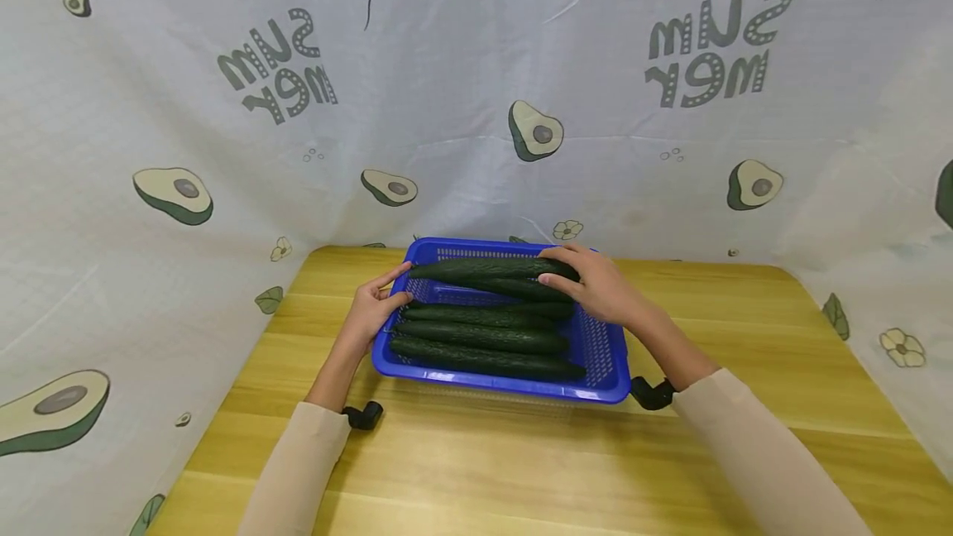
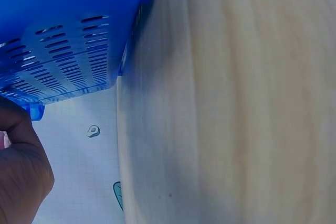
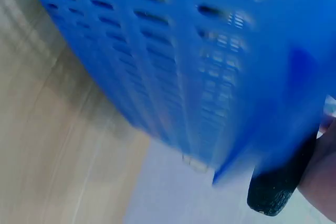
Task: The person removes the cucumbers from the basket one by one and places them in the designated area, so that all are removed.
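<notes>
A blue plastic basket (image 1: 506, 385) with slotted walls stands on the wooden table, holding several long dark green cucumbers. My right hand (image 1: 599, 286) reaches over the basket's back right corner and grips the right end of the rearmost cucumber (image 1: 476, 270). Another cucumber (image 1: 514, 288) lies just in front of that one, partly under my fingers. More cucumbers (image 1: 484, 336) lie side by side toward the front. At the left rim, my left hand (image 1: 366, 314) holds the basket with its thumb over the edge. In the right wrist view, a dark cucumber end (image 3: 275, 192) shows beside my hand, past the basket wall.
The yellow wooden table (image 1: 744, 453) extends on both sides and in front of the basket. Behind it hangs a white curtain (image 1: 462, 89) printed with avocados and lettering. Black wrist-worn devices (image 1: 363, 415) sit at both wrists, the right one close to the basket's corner.
</notes>
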Available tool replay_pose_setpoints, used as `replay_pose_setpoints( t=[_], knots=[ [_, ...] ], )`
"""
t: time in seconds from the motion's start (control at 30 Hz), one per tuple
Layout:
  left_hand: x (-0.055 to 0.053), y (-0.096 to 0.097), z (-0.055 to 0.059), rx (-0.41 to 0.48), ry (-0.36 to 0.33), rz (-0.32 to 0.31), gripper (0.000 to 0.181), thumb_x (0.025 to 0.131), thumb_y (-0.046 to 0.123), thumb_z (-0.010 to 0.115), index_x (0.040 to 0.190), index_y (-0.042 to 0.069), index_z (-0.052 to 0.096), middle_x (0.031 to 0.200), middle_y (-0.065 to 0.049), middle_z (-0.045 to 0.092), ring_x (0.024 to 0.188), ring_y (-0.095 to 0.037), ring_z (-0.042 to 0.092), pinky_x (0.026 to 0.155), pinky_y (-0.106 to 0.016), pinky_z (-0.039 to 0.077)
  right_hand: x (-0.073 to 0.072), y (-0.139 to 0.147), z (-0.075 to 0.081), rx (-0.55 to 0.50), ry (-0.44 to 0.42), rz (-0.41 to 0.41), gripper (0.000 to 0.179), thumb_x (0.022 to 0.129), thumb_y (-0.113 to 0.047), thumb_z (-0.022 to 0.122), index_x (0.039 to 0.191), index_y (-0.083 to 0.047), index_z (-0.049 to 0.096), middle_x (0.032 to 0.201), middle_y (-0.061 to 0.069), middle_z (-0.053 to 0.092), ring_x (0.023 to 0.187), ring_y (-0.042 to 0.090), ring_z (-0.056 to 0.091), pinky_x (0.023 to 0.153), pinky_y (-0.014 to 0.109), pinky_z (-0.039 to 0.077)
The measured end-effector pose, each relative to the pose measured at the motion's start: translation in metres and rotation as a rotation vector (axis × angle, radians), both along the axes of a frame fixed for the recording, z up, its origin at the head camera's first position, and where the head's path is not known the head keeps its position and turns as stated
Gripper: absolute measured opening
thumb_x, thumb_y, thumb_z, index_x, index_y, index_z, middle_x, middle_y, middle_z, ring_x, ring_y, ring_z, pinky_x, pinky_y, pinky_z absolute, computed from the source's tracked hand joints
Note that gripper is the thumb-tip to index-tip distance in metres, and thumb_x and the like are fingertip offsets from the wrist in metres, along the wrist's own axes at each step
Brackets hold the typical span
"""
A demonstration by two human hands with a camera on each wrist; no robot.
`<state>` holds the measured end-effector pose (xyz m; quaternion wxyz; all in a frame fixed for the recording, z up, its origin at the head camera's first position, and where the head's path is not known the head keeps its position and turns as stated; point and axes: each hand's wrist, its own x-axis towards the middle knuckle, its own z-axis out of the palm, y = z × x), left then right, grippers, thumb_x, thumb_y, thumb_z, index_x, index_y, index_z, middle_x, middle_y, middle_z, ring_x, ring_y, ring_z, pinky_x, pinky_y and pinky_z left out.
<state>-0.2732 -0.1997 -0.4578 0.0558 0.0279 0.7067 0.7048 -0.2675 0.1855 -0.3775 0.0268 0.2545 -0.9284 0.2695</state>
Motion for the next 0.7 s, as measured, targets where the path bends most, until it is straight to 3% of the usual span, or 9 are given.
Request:
replay_pose_setpoints(
  t=[0.07, 0.13, 0.3, 0.47, 0.57, 0.7],
  knots=[
    [0.001, 0.0, 0.0, -0.005, -0.005, 0.001, 0.06, 0.096, 0.006, 0.066, 0.152, 0.025, 0.054, 0.111, -0.027, 0.075, 0.077, -0.016, 0.076, 0.068, -0.034, 0.065, 0.001, 0.01, 0.002, -0.006, 0.0, -0.005, 0.051, 0.105, -0.04, 0.059, 0.147, -0.013, 0.056, 0.147, 0.018, 0.055, 0.135, 0.044, 0.051, 0.11, 0.066, 0.041],
    [0.001, 0.0, 0.001, -0.01, -0.011, -0.001, 0.06, 0.096, 0.006, 0.067, 0.152, 0.026, 0.054, 0.117, -0.03, 0.072, 0.08, -0.017, 0.077, 0.069, -0.035, 0.065, 0.003, 0.021, 0.002, -0.012, 0.008, -0.011, 0.05, 0.105, -0.039, 0.058, 0.147, -0.011, 0.056, 0.145, 0.019, 0.056, 0.133, 0.044, 0.052, 0.109, 0.067, 0.042],
    [-0.003, 0.0, 0.0, -0.024, -0.015, -0.008, 0.061, 0.095, 0.005, 0.068, 0.151, 0.026, 0.055, 0.099, -0.016, 0.078, 0.073, -0.017, 0.076, 0.066, -0.035, 0.065, 0.009, 0.047, 0.004, -0.019, 0.023, -0.036, 0.047, 0.106, -0.034, 0.058, 0.145, -0.008, 0.056, 0.143, 0.021, 0.056, 0.133, 0.047, 0.05, 0.11, 0.071, 0.035],
    [-0.003, 0.0, 0.004, -0.075, -0.013, 0.009, 0.061, 0.095, 0.005, 0.069, 0.15, 0.027, 0.056, 0.083, -0.008, 0.077, 0.062, -0.014, 0.072, 0.062, -0.033, 0.064, 0.012, 0.069, 0.003, -0.023, 0.039, -0.05, 0.045, 0.106, -0.031, 0.059, 0.143, -0.006, 0.057, 0.141, 0.022, 0.057, 0.13, 0.047, 0.052, 0.106, 0.07, 0.039],
    [-0.002, 0.001, 0.006, -0.11, -0.011, 0.007, 0.06, 0.095, 0.005, 0.068, 0.15, 0.027, 0.057, 0.066, 0.0, 0.069, 0.052, -0.011, 0.065, 0.057, -0.029, 0.062, 0.013, 0.081, -0.002, -0.011, 0.054, -0.067, 0.045, 0.105, -0.029, 0.06, 0.143, -0.005, 0.058, 0.14, 0.022, 0.058, 0.13, 0.048, 0.052, 0.106, 0.071, 0.039],
    [0.0, -0.001, 0.008, -0.148, 0.002, 0.015, 0.06, 0.094, 0.003, 0.068, 0.148, 0.025, 0.058, 0.051, 0.005, 0.051, 0.039, -0.007, 0.046, 0.044, -0.021, 0.049, 0.015, 0.095, -0.009, 0.006, 0.06, -0.085, 0.045, 0.105, -0.029, 0.061, 0.142, -0.005, 0.058, 0.139, 0.022, 0.058, 0.129, 0.048, 0.052, 0.105, 0.071, 0.036]
  ],
)
